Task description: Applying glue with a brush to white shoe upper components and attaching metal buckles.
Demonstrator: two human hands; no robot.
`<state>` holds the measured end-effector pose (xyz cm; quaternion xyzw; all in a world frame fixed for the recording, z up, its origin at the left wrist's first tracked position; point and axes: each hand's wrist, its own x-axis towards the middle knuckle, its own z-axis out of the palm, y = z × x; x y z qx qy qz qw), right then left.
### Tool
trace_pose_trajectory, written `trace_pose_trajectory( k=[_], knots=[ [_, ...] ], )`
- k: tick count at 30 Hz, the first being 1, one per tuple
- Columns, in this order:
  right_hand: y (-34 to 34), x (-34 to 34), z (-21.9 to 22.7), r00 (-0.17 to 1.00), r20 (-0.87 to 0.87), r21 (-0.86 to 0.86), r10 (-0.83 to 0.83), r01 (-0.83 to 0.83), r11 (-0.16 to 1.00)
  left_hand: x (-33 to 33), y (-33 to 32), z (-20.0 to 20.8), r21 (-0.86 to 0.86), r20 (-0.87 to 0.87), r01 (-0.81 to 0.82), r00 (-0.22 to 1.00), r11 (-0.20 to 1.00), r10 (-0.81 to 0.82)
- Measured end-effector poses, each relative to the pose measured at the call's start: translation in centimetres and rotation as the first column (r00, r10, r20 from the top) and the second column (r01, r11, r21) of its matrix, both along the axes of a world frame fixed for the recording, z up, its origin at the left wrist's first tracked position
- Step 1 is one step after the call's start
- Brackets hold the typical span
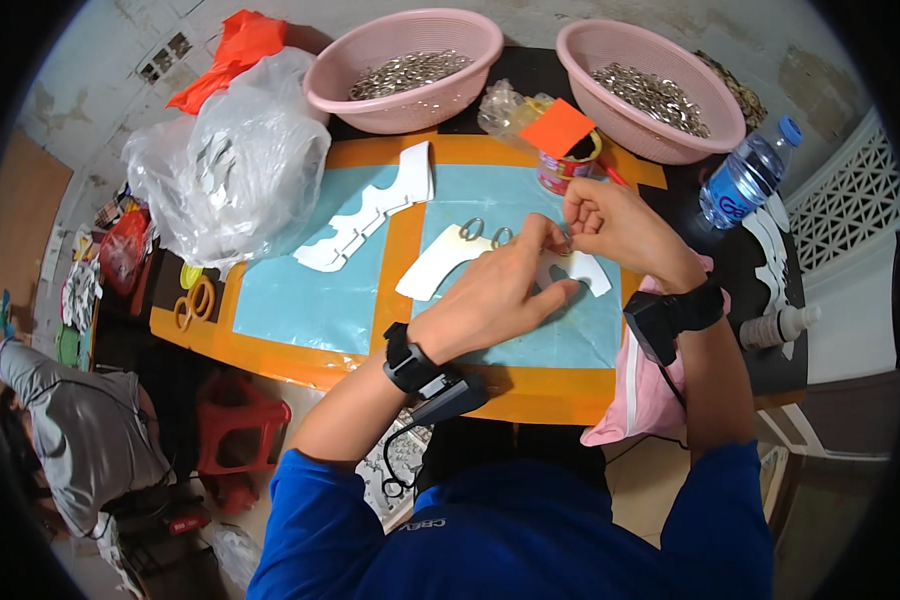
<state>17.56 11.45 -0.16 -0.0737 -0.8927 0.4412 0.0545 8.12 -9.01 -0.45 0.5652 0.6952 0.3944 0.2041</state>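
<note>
Lying under the left hand [497, 300] in the head view, the curved white piece [434, 266] has its middle hidden, metal rings [472, 229] by its upper edge. That hand is half spread; the right hand [622, 232] curls nearby. What their close-set fingertips hold, I cannot tell.

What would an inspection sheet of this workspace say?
Surface: blue sheeting edged with orange strips.
Job's things: white cutout with metal rings on it; second white cutout to its left.
Clutter: pink baskets holding metal pieces, translucent bag, blue-capped bottle.
Left hand: over the first cutout; grip unclear.
Right hand: fingers bent, near the left hand; grip unclear.
Cables: thin black cable hanging beside the left forearm.
Surroundings: person in grey, red stool.
</note>
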Motion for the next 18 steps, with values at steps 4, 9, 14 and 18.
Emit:
trace_pose_trajectory(
  k=[4,9,14,18],
  knots=[
    [0.06,-0.08,-0.17,0.999,0.039,-0.011,-0.017,0.017,1.0,-0.04,-0.01,-0.23,0.018,0.006,-0.002,1.0,1.0,0.002],
    [0.18,0.07,-0.08,0.998,0.057,-0.079,-0.004,0.009,0.997,-0.13,0.05,-0.53,0.053,0.035,0.018,0.999,0.998,-0.02],
    [0.18,0.24,0.53,0.995,0.102,-0.172,-0.017,0.035,0.984,-0.25,0.08,-0.7,0.019,0.054,0.032,0.998,0.999,-0.033],
    [0.55,0.29,0.4,0.994,0.101,-0.191,-0.043,0.062,0.98,-0.25,-0.01,-0.62,0.013,0.065,0.039,0.997,0.999,-0.039]
  ],
)
